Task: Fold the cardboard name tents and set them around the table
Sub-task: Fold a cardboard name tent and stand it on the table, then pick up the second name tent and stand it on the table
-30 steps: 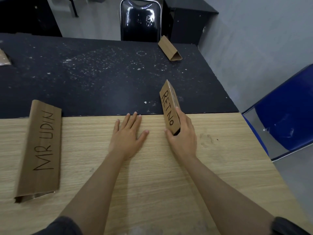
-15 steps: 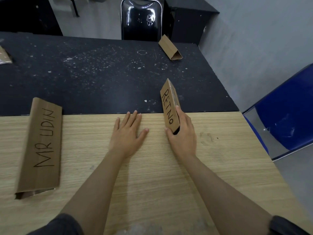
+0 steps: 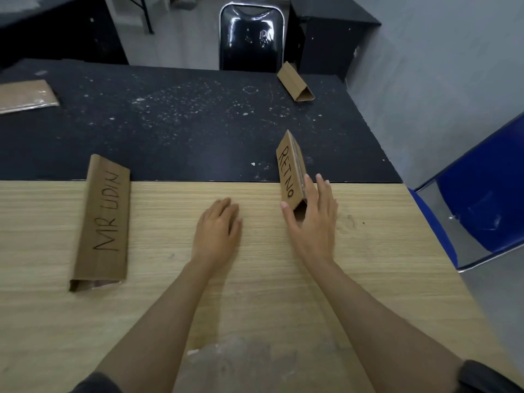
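Observation:
A folded cardboard name tent marked RETNO (image 3: 289,168) stands upright across the seam between the wooden table (image 3: 255,279) and the black table (image 3: 184,123). My right hand (image 3: 313,219) straddles its near end, thumb tip at the left face and fingers spread along the right side, the hold loose. Left of it, my left hand (image 3: 217,231) rests palm down on the wood, holding nothing. Further left, a flattened tent marked MR UDIN (image 3: 103,219) lies on the table. Another folded tent (image 3: 296,85) stands at the black table's far right edge.
A flat cardboard piece (image 3: 25,96) lies at the far left of the black table. A black chair (image 3: 251,38) stands behind the far edge. A blue chair (image 3: 487,194) stands close to the table's right side.
My right hand's fingers have straightened and spread, loosening around the RETNO tent. My left hand has drawn back slightly and its fingers have closed together. The view has shifted left.

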A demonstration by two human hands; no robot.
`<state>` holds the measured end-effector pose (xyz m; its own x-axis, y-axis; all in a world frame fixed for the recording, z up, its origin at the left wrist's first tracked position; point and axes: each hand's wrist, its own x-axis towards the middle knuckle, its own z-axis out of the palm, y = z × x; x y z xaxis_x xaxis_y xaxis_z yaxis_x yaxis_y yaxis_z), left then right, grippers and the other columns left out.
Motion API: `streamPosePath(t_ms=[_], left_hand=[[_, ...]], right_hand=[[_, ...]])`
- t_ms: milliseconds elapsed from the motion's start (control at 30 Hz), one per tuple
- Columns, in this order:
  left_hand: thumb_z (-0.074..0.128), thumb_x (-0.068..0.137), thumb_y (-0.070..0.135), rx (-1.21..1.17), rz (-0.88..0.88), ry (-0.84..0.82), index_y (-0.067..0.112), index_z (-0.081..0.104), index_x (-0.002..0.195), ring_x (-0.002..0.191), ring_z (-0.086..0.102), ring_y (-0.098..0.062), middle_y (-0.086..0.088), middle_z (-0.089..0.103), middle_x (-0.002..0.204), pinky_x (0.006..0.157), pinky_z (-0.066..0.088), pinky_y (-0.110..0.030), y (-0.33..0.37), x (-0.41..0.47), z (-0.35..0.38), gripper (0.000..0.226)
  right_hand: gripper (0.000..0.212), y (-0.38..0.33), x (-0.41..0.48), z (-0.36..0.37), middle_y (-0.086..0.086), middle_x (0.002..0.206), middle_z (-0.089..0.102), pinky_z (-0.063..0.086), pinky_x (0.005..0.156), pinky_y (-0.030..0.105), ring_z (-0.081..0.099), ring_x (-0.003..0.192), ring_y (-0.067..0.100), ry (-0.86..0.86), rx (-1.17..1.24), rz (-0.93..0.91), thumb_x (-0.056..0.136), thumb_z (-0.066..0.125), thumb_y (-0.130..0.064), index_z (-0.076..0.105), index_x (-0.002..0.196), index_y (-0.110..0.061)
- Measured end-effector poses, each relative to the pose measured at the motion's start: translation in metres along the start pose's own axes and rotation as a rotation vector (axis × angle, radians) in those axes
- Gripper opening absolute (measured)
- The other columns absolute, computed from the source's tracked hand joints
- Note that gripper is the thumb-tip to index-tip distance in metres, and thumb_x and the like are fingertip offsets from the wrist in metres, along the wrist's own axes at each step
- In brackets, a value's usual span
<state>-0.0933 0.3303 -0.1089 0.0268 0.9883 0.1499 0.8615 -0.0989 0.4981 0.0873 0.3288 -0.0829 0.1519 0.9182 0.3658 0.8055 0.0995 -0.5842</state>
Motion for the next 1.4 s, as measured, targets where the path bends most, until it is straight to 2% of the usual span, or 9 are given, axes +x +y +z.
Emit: streamPosePath(t_ms=[100, 300, 567, 700, 833, 1000, 1133, 1233, 1400], left_hand=[[0.043, 0.098, 0.027, -0.131, -0.111, 0.018, 0.008, 0.055, 0.128, 0.123, 0.049, -0.024, -0.008, 0.056, 0.133, 0.101, 0.038, -0.034, 0.006, -0.011, -0.020, 0.038], [0.050, 0.095, 0.026, -0.161, -0.265, 0.385, 0.012, 0.062, 0.115, 0.086, 0.056, -0.007, -0.001, 0.067, 0.107, 0.071, 0.041, -0.022, 0.009, -0.040, -0.077, 0.027], [0.064, 0.086, 0.026, 0.075, -0.447, 0.601, 0.007, 0.059, 0.111, 0.100, 0.057, -0.028, -0.010, 0.061, 0.110, 0.084, 0.048, -0.043, -0.041, -0.087, -0.128, 0.032], [0.063, 0.083, 0.044, 0.135, -0.671, 0.389, 0.018, 0.039, 0.137, 0.126, 0.044, -0.026, -0.005, 0.047, 0.136, 0.101, 0.036, -0.048, -0.079, -0.079, -0.140, 0.065], [0.068, 0.076, 0.050, -0.044, -0.767, 0.028, 0.023, 0.018, 0.146, 0.113, 0.057, -0.030, -0.007, 0.054, 0.132, 0.091, 0.050, -0.049, -0.108, -0.052, -0.140, 0.090], [0.076, 0.075, 0.031, -0.140, -0.774, 0.056, 0.019, 0.021, 0.147, 0.116, 0.055, -0.029, -0.007, 0.055, 0.133, 0.093, 0.047, -0.040, -0.116, -0.039, -0.143, 0.092], [0.081, 0.069, 0.025, -0.486, -0.861, 0.038, 0.026, 0.041, 0.139, 0.101, 0.063, -0.024, -0.001, 0.063, 0.120, 0.086, 0.054, -0.042, -0.120, -0.053, -0.171, 0.081], [0.082, 0.068, 0.027, -0.578, -0.853, -0.008, 0.034, 0.054, 0.125, 0.094, 0.067, -0.024, 0.003, 0.067, 0.110, 0.078, 0.057, -0.046, -0.119, -0.074, -0.186, 0.064], [0.082, 0.068, 0.026, -0.638, -0.793, -0.047, 0.035, 0.058, 0.122, 0.096, 0.068, -0.019, 0.004, 0.068, 0.112, 0.082, 0.057, -0.039, -0.106, -0.107, -0.194, 0.059]], right_hand=[[0.062, -0.010, -0.006, -0.010, 0.003, 0.157, 0.023, 0.003, 0.118, 0.036, 0.010, 0.147, 0.018, -0.032, -0.031, -0.101, 0.093, 0.047, -0.042, 0.028, 0.147, -0.017], [0.051, -0.049, -0.029, -0.006, 0.001, 0.151, 0.035, 0.027, 0.116, 0.035, 0.024, 0.143, 0.016, -0.289, 0.065, -0.200, 0.097, 0.046, -0.035, 0.037, 0.143, -0.015], [0.041, -0.112, -0.059, 0.048, 0.003, 0.141, 0.046, 0.031, 0.108, 0.028, 0.040, 0.132, 0.018, -0.714, 0.219, -0.344, 0.098, 0.045, -0.025, 0.044, 0.138, -0.014], [0.044, -0.134, -0.049, 0.089, 0.005, 0.148, 0.039, 0.024, 0.114, 0.031, 0.032, 0.138, 0.021, -0.786, 0.141, -0.423, 0.099, 0.042, -0.026, 0.039, 0.140, -0.011], [0.048, -0.150, -0.024, 0.130, 0.003, 0.155, 0.027, 0.012, 0.119, 0.034, 0.018, 0.145, 0.019, -0.785, 0.103, -0.471, 0.100, 0.037, -0.028, 0.033, 0.145, -0.011], [0.044, -0.154, -0.009, 0.153, 0.007, 0.147, 0.042, 0.021, 0.117, 0.039, 0.032, 0.138, 0.020, -0.709, 0.246, -0.439, 0.101, 0.037, -0.029, 0.044, 0.138, -0.007], [0.047, -0.165, -0.011, 0.147, 0.002, 0.143, 0.048, 0.029, 0.115, 0.038, 0.040, 0.134, 0.015, -0.736, 0.507, -0.166, 0.099, 0.038, -0.037, 0.044, 0.139, -0.014], [0.052, -0.177, -0.013, 0.136, 0.002, 0.140, 0.051, 0.037, 0.103, 0.025, 0.049, 0.127, 0.014, -0.779, 0.735, 0.075, 0.097, 0.043, -0.042, 0.039, 0.141, -0.015], [0.038, -0.194, -0.029, 0.113, 0.006, 0.113, 0.067, 0.055, 0.083, 0.030, 0.068, 0.093, 0.016, -0.982, 0.945, 0.267, 0.093, 0.052, -0.042, 0.053, 0.121, -0.018]])
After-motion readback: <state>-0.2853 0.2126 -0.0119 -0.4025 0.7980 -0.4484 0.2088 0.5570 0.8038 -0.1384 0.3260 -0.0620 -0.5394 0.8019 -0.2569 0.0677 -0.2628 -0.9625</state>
